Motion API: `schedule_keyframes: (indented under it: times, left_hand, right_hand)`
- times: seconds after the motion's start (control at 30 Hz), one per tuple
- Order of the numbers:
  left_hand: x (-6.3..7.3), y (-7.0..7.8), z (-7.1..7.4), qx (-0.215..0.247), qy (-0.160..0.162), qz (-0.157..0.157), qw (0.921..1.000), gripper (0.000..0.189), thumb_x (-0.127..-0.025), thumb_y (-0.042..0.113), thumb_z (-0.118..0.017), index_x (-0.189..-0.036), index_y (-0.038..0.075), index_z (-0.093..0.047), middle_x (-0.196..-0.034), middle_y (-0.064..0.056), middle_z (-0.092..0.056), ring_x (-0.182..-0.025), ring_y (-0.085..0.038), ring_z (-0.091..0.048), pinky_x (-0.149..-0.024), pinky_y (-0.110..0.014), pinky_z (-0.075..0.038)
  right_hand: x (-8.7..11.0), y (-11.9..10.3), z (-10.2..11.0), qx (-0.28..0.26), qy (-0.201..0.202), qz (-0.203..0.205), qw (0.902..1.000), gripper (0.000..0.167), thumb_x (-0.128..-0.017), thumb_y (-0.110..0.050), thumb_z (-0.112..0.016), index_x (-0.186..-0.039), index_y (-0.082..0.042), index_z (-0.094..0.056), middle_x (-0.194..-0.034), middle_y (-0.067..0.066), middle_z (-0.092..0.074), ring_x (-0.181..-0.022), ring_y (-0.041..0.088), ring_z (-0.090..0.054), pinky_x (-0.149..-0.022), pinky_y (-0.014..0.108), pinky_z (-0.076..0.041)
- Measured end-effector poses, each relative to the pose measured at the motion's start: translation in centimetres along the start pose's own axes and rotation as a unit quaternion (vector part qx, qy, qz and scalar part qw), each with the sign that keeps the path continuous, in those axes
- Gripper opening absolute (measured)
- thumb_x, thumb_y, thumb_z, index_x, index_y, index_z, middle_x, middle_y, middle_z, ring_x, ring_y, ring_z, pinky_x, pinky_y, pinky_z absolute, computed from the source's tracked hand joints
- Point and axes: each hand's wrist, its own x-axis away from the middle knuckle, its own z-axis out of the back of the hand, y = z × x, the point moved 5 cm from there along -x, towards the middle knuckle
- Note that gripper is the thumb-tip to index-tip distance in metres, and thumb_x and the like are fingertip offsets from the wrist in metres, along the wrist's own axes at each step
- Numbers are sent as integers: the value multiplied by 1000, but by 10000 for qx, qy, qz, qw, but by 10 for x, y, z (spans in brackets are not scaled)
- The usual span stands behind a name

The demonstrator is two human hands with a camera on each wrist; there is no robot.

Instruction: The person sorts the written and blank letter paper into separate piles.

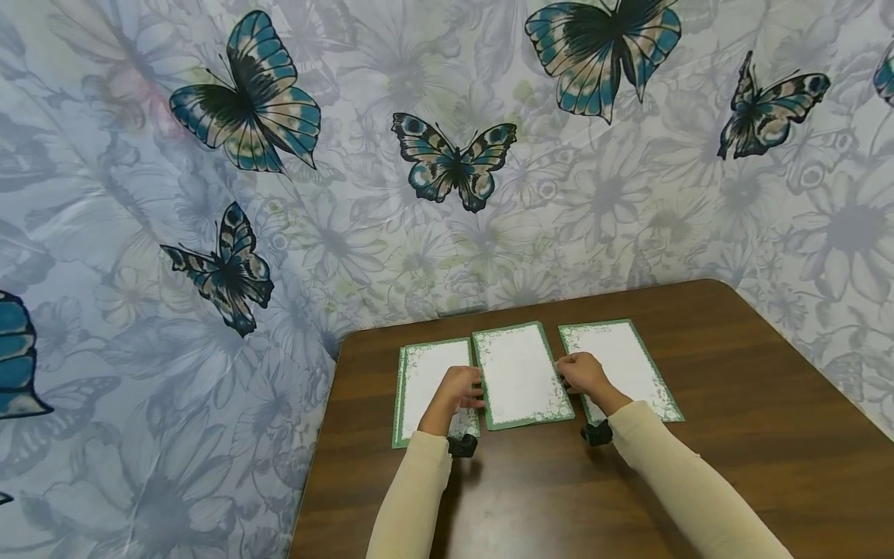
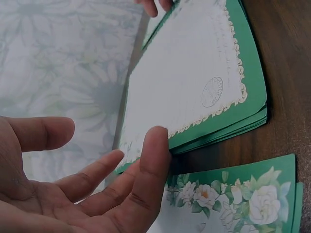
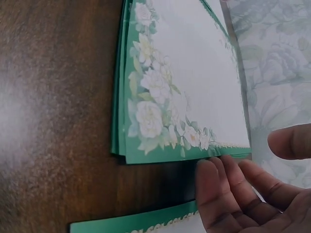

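Observation:
Three stacks of green-bordered, flower-printed paper sheets lie in a row on the table: a left stack (image 1: pixel 429 369), a middle stack (image 1: pixel 524 373) and a right stack (image 1: pixel 618 345). Beside the middle stack's left edge is my left hand (image 1: pixel 461 388), above the left stack; in the left wrist view its fingers (image 2: pixel 154 150) are extended, thumb apart. My right hand (image 1: pixel 585 374) is at the opposite edge, over the right stack's near-left part. The right wrist view shows its fingertips (image 3: pixel 209 170) at the middle stack's border, thumb raised away. Neither hand grips a sheet.
The brown wooden table (image 1: pixel 517 497) has a rounded far right corner. Behind and to the left hangs a flowered cloth (image 1: pixel 335 225) printed with butterflies. Narrow gaps separate the middle stack from its neighbours.

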Motion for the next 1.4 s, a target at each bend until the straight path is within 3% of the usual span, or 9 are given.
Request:
schedule_keyframes:
  times: [0.33,0.53,0.73,0.87,1.0,1.17,1.4]
  left_hand:
    - [-2,5,-1,187,182,-223,9994,49,-101,22,-52,-142,-6,-47,-136,-26,-54,-103,-35,-66,-83,-46,-60]
    - [-6,1,-3,307,299,-213,9989,49,-102,17,-52,-146,-2,-42,-132,-25,-56,-87,-26,-67,-81,-42,-61]
    - [-12,-1,-6,355,577,-329,9972,46,-100,16,-58,-141,-2,-50,-127,-21,-58,-68,-12,-58,-60,-24,-55]
    - [-16,-2,-12,86,681,-463,9966,42,-99,17,-61,-137,-2,-55,-125,-19,-61,-70,-13,-60,-61,-24,-57]
    - [-18,-2,-21,-123,772,-506,9957,39,-99,18,-61,-133,-1,-59,-123,-17,-63,-73,-16,-62,-66,-27,-59]
    - [-22,3,-46,-240,668,-559,9959,38,-98,18,-62,-132,-1,-61,-120,-16,-65,-75,-17,-65,-69,-30,-60]
    - [-28,15,-86,-196,517,-690,9961,36,-97,16,-64,-129,0,-63,-120,-14,-67,-74,-17,-67,-68,-31,-61]
  right_hand:
    - [-1,-4,3,304,344,263,9986,39,-99,-21,-55,-125,6,-64,-124,28,-63,-82,26,-68,-66,35,-60]
    - [2,-1,2,365,469,332,9977,36,-98,-21,-57,-120,6,-65,-120,27,-65,-103,39,-64,-77,41,-57]
    - [1,2,4,21,688,509,9963,32,-99,-21,-59,-119,3,-66,-116,24,-65,-107,38,-61,-83,42,-55]
    - [1,8,11,-407,945,612,9928,32,-99,-22,-62,-119,1,-67,-112,20,-66,-102,32,-62,-76,30,-54]
    - [1,15,21,-754,1034,603,9899,35,-98,-24,-63,-122,0,-67,-114,20,-66,-99,24,-64,-72,20,-52]
    - [7,27,45,-689,1134,502,9899,40,-99,-30,-62,-125,1,-65,-115,19,-66,-96,18,-64,-71,19,-52]
    - [16,43,83,-434,1398,308,9887,44,-99,-35,-60,-127,-1,-65,-122,21,-64,-108,32,-63,-79,30,-56]
